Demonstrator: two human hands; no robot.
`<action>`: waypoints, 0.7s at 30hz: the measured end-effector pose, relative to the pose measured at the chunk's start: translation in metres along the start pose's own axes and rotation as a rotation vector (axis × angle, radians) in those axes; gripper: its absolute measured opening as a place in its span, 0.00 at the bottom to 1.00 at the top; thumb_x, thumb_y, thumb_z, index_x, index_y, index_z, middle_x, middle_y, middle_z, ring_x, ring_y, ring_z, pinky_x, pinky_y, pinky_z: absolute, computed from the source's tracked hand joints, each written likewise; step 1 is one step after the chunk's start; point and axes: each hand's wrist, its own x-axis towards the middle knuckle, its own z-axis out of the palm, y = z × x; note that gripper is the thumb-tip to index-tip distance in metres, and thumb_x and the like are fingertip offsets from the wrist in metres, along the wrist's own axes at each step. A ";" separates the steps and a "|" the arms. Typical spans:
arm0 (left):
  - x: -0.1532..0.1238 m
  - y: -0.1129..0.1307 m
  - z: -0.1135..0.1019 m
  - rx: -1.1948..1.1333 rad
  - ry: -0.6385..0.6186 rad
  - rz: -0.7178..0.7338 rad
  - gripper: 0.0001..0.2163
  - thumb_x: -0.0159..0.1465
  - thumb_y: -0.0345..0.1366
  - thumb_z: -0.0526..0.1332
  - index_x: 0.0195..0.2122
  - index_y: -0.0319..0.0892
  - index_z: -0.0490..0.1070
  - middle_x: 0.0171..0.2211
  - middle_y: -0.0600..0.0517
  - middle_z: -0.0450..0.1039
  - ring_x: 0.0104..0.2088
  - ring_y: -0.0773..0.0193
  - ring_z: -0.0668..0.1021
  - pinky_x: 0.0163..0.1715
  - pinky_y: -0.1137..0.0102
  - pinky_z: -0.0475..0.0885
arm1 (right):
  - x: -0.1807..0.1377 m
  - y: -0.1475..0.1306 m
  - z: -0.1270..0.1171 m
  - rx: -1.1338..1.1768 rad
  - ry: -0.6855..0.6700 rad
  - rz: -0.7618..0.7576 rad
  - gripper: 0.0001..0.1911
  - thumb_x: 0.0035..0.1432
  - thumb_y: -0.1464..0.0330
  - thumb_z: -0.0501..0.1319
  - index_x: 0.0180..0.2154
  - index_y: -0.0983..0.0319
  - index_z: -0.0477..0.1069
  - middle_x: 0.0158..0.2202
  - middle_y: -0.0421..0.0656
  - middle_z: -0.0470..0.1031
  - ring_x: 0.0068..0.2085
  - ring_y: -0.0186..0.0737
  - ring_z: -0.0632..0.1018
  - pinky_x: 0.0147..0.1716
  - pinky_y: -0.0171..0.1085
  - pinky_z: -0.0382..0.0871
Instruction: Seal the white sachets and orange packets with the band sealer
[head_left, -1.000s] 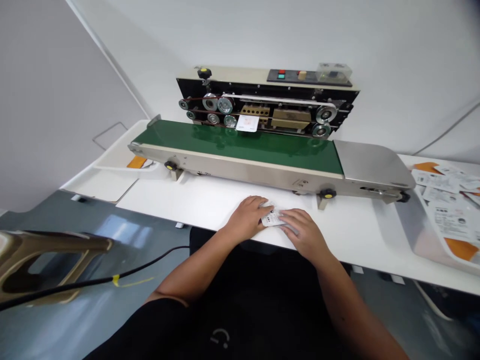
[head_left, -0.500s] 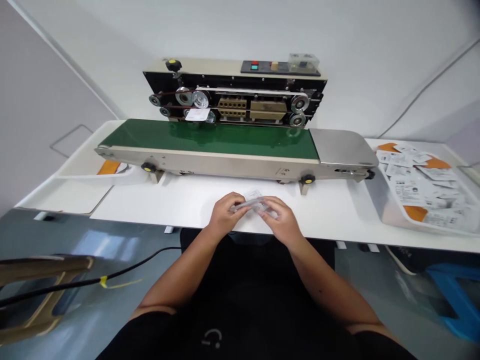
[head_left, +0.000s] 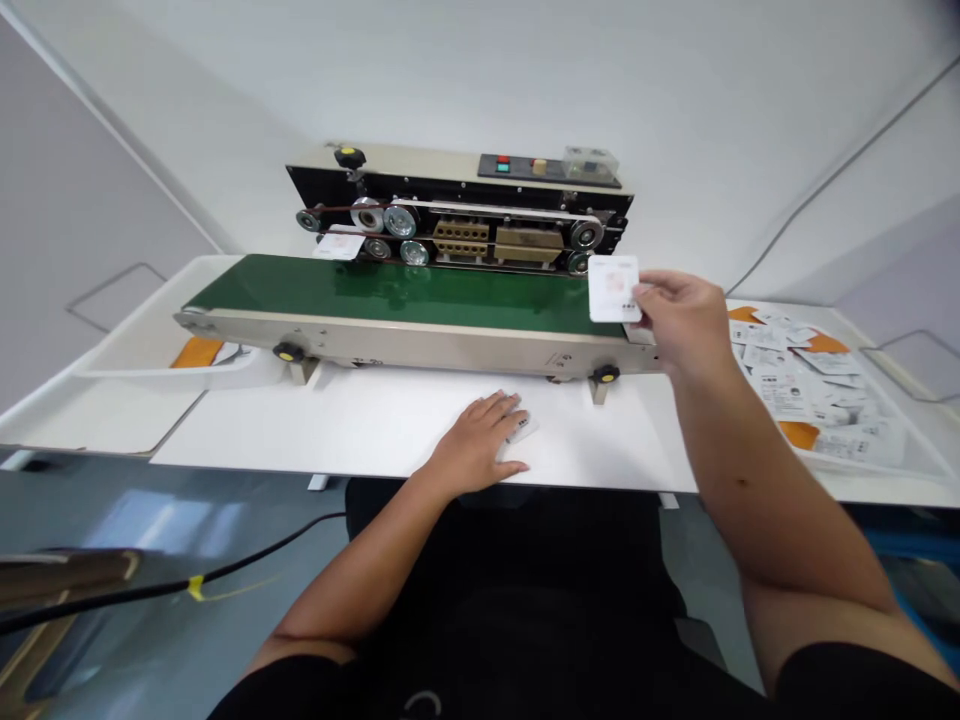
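At the person's one o'clock, the right hand is pinching a white packet, long axis running twelve-to-six, print facing its holder; at twelve, the left hand is lying spread over another packet.

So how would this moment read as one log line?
right hand: holds packet | left hand: on second packet, table | machine: third packet at left rollers

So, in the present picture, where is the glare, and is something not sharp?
Head view: bright glare patches on the floor at left; head view: dull reflections on the glossy green belt; head view: the right hand looks slightly soft, and the white packet has faint, unreadable print.
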 end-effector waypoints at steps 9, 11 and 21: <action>-0.003 -0.005 0.001 -0.079 0.074 0.150 0.22 0.70 0.41 0.68 0.64 0.45 0.73 0.62 0.44 0.77 0.64 0.49 0.77 0.67 0.51 0.72 | 0.087 0.002 0.027 -0.033 -0.055 0.234 0.06 0.52 0.80 0.70 0.30 0.66 0.76 0.24 0.43 0.75 0.23 0.32 0.76 0.20 0.31 0.74; -0.005 -0.005 0.002 -0.082 0.145 0.156 0.16 0.72 0.39 0.65 0.60 0.44 0.76 0.59 0.44 0.79 0.62 0.51 0.79 0.63 0.55 0.76 | 0.086 0.004 0.033 -0.053 -0.081 0.221 0.06 0.54 0.80 0.69 0.30 0.66 0.76 0.25 0.43 0.75 0.22 0.32 0.75 0.20 0.31 0.74; -0.005 -0.006 0.006 -0.055 0.210 0.149 0.10 0.74 0.40 0.63 0.51 0.43 0.81 0.54 0.46 0.82 0.57 0.52 0.82 0.58 0.57 0.80 | 0.056 0.010 0.040 -0.780 -0.224 -0.699 0.09 0.61 0.70 0.65 0.44 0.60 0.78 0.39 0.48 0.78 0.43 0.48 0.77 0.44 0.46 0.74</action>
